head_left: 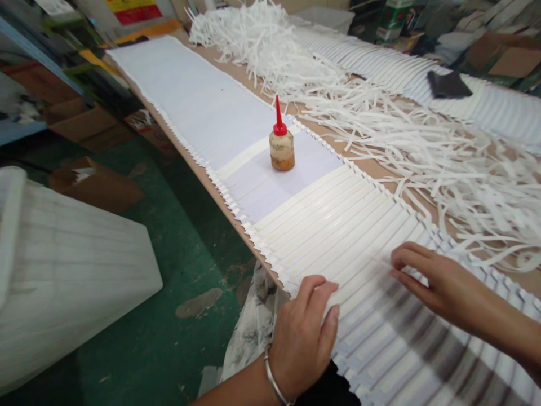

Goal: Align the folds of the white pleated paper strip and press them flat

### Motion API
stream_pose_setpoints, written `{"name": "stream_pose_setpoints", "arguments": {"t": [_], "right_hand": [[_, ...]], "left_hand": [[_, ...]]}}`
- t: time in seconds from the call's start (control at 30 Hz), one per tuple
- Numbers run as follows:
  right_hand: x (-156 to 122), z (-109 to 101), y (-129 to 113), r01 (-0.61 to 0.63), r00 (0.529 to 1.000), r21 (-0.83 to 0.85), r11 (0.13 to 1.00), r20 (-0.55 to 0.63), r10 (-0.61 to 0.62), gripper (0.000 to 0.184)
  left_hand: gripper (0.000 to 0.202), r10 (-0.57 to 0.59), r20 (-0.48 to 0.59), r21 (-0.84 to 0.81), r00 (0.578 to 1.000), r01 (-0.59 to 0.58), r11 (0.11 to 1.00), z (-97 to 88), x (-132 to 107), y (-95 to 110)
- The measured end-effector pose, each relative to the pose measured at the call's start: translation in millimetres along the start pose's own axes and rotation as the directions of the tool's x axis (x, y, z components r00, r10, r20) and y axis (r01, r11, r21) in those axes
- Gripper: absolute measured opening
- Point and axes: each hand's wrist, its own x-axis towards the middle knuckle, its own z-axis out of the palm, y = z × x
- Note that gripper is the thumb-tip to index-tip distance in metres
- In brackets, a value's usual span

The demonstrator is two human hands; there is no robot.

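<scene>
Along the near table edge, the left hand (306,332) and right hand (426,279) press flat, fingers loosely spread and gripping nothing, on overlapped white paper sheets (338,225) with peeled cream adhesive strips; beyond the glue bottle (282,146), sheets appear unpeeled.

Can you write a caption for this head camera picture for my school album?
Two hands, left hand and right hand, press on overlapping white strips near a red-capped glue bottle.
</scene>
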Motion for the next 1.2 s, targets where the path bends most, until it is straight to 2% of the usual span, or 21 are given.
{"name": "stream_pose_setpoints", "arguments": {"t": [0.1,0.17,0.27,0.37,0.43,0.5,0.73,0.97,1.03,1.1,1.2], "right_hand": [[-1,11,-44,0.007,0.978,0.076,0.997,0.208,-0.022,0.029],[0,19,-61,-0.01,0.963,0.092,0.996,0.271,-0.015,0.031],[5,24,-66,-0.032,0.973,0.088,0.996,0.231,0.011,0.032],[16,26,-64,-0.041,0.98,0.137,0.99,0.196,0.013,0.035],[26,29,-65,-0.043,0.981,0.182,0.982,0.193,0.007,0.037],[39,34,-69,-0.043,0.984,0.197,0.98,0.175,0.008,0.037],[73,50,-79,-0.061,0.989,0.077,0.995,0.136,0.05,0.04],[77,52,-71,-0.077,0.991,-0.037,0.996,0.106,0.08,0.047],[76,52,-70,-0.087,0.991,-0.038,0.996,0.098,0.09,0.047],[75,52,-70,-0.096,0.991,-0.033,0.995,0.095,0.099,0.046],[75,52,-71,-0.107,0.991,-0.026,0.994,0.083,0.108,0.045]], "left_hand": [[0.032,0.033,0.09,-0.007,0.995,-0.033,0.999,5.8,11,10],[0.026,-0.013,0.156,-0.066,0.988,0.024,0.998,7.4,12,8],[0.027,-0.211,0.187,-0.21,0.96,0.249,0.945,6.9,4,-3],[0.028,-0.416,0.192,-0.343,0.889,0.457,0.82,5.9,-5,-15],[0.03,-0.488,0.188,-0.402,0.852,0.52,0.754,5.4,-9,-20],[0.028,-0.511,0.176,-0.435,0.841,0.532,0.726,4.2,-10,-25],[0.024,-0.54,0.066,-0.398,0.839,0.518,0.757,-9.0,-11,-46],[0.017,-0.493,0.015,-0.262,0.87,0.48,0.838,-17.7,-28,-53],[0.019,-0.408,0.012,-0.149,0.913,0.405,0.902,-17.3,-32,-51],[0.026,-0.254,0.027,0.059,0.967,0.253,0.966,-16.1,-34,-50],[0.035,-0.066,0.093,0.331,0.993,0.032,0.943,-14.1,-36,-48]]}}
